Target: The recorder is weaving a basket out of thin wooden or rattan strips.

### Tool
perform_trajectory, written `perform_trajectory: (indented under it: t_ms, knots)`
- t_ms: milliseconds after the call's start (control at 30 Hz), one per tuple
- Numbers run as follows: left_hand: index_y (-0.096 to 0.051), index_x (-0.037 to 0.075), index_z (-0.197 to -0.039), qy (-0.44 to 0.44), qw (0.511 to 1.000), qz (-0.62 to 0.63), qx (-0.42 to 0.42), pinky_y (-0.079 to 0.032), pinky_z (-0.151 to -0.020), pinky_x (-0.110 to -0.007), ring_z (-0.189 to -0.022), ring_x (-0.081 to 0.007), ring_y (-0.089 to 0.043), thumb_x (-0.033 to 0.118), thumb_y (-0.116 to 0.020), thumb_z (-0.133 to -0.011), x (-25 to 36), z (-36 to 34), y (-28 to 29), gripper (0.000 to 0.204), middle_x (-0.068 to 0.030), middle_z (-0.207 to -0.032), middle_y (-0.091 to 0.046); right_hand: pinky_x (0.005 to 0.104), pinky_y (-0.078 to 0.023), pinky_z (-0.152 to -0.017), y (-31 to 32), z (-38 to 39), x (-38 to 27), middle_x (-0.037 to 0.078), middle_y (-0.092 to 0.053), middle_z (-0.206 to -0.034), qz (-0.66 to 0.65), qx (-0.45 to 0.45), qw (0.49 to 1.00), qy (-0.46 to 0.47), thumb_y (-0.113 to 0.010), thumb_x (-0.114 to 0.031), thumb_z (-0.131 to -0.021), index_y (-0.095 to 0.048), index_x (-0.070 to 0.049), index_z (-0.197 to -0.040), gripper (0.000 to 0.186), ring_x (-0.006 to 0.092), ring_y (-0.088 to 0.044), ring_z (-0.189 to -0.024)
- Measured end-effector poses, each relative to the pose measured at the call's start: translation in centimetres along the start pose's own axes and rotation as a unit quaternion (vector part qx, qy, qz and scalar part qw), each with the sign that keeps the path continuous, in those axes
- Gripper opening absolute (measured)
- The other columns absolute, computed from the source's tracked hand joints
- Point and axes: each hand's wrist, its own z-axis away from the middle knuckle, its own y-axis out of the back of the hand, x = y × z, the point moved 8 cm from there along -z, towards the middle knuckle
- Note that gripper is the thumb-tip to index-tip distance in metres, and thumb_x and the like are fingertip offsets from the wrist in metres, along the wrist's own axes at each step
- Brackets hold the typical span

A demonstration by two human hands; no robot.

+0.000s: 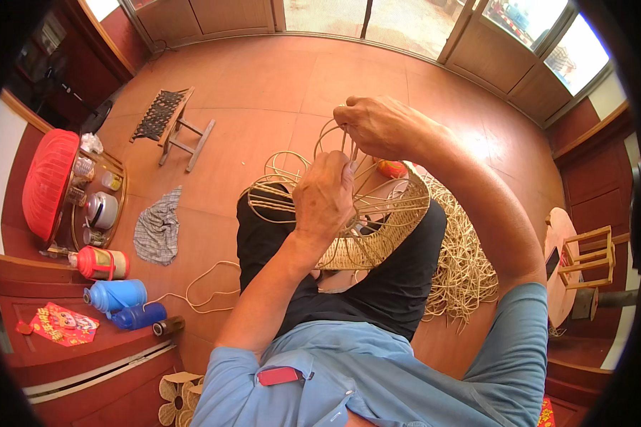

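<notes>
Both our left hand and our right hand are engaged: the left closes over bare strands of a partly woven basket, and the right pinches more strands just beyond it. We hold the basket across our thighs, its woven wall toward the right. At right, a heap of cord lies on the floor; at left we see a stool and a crumpled cloth.

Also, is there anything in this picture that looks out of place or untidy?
Yes, the checked cloth lies crumpled on the floor at the left, as if dropped. The pale cord heaped right of the woven basket looks tangled. I see nothing clearly spilled or broken.
</notes>
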Motion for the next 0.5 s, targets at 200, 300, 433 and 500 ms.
perform_trajectory:
  t_ms: [200,300,433,500]
  knots:
    - [-0.065,0.004,-0.099,0.054,0.96,0.268,-0.058,-0.052,-0.08,-0.034,-0.082,-0.0141,-0.059,0.031,-0.063,-0.118,-1.1,0.8,3.7,0.033,-0.002,-0.085,-0.063,0.0529,-0.06,-0.083,-0.1,3.2,-1.2,0.018,-0.07,-0.11,-0.167,0.228,0.956,0.073,-0.058,-0.004,-0.103,-0.071,-0.006,-0.124,0.025,0.0434,-0.073,-0.096]
    - [-0.064,0.009,-0.096,0.059,0.877,0.471,-0.072,-0.051,-0.08,-0.03,-0.08,-0.0113,-0.056,0.035,-0.062,-0.118,-2.5,0.3,3.5,0.035,0.0002,-0.085,-0.062,0.0528,-0.06,-0.083,-0.4,4.4,-0.1,0.016,-0.069,-0.111,-0.21,0.298,0.93,0.048,-0.061,-0.005,-0.102,-0.07,-0.01,-0.126,0.026,0.0419,-0.073,-0.097]
    - [-0.059,0.012,-0.093,0.139,0.782,0.599,-0.106,-0.044,-0.072,-0.026,-0.065,-0.0044,-0.04,0.035,-0.062,-0.119,-3.5,1.0,3.9,0.034,0.009,-0.074,-0.044,0.0461,-0.061,-0.087,-1.0,4.7,-0.1,0.013,-0.071,-0.111,-0.174,0.293,0.94,0.01,-0.069,-0.01,-0.105,-0.072,-0.01,-0.127,0.022,0.0331,-0.077,-0.099]
    - [-0.06,0.012,-0.095,0.161,0.767,0.616,-0.083,-0.038,-0.063,-0.025,-0.058,-0.003,-0.031,0.032,-0.061,-0.119,-4.5,1.0,4.4,0.031,0.0113,-0.07,-0.034,0.0506,-0.06,-0.081,-0.6,4.9,-0.7,0.012,-0.07,-0.111,-0.147,0.344,0.927,0.04,-0.072,-0.013,-0.101,-0.072,-0.013,-0.122,0.021,0.0372,-0.074,-0.096]
